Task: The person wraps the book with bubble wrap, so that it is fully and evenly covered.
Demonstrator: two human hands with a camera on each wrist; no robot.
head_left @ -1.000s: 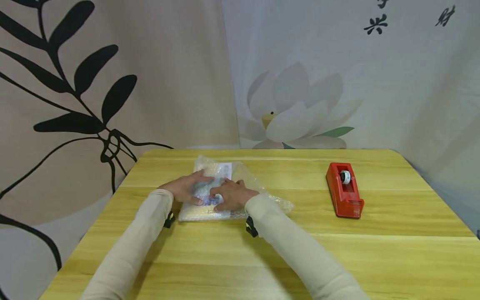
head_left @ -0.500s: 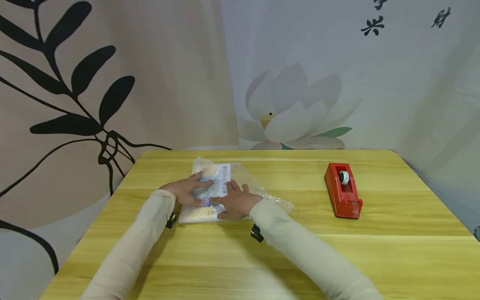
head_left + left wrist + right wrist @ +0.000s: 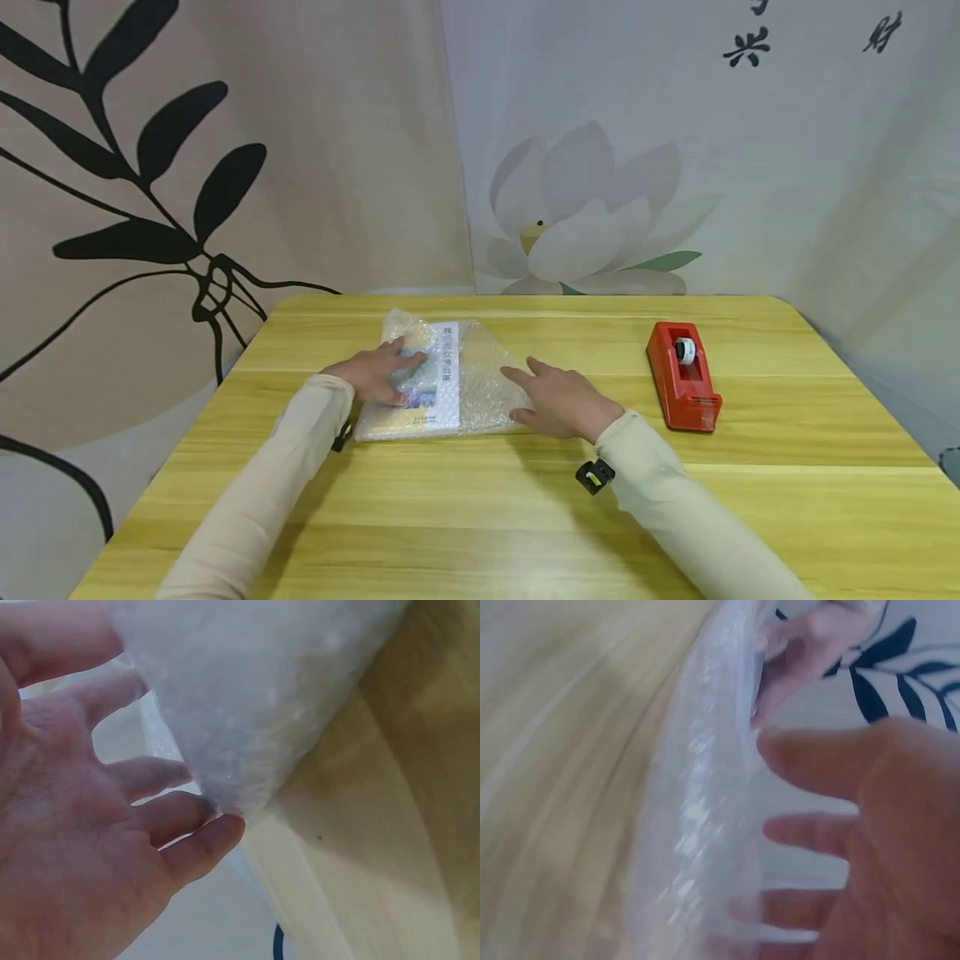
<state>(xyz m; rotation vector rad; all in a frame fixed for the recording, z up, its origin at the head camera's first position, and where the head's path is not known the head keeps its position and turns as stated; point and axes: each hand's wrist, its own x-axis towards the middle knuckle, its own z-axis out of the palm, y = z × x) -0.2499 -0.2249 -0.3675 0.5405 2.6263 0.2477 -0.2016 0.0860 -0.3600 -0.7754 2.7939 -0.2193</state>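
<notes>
On the table lies a book (image 3: pixel 447 375) with a white strip of printed characters, covered by clear bubble wrap (image 3: pixel 487 383) that runs out to its right. My left hand (image 3: pixel 375 373) rests on the wrapped book's left side, fingers spread; in the left wrist view its fingertips meet the wrap's edge (image 3: pixel 240 697). Over the loose right end of the wrap is my right hand (image 3: pixel 562 400), fingers extended. Seen from the right wrist, these fingers (image 3: pixel 802 832) lie along the wrap, some behind it; whether they press is unclear.
A red tape dispenser (image 3: pixel 686 383) with a small white roll stands on the right of the wooden table (image 3: pixel 450 517). Behind the table hangs a printed cloth (image 3: pixel 360 167) with leaves and a lotus. Dark devices (image 3: pixel 595 476) sit at the wrists.
My right hand has moved right, off the book and onto the loose wrap, uncovering more of the printed cover. The left hand stays about where it was.
</notes>
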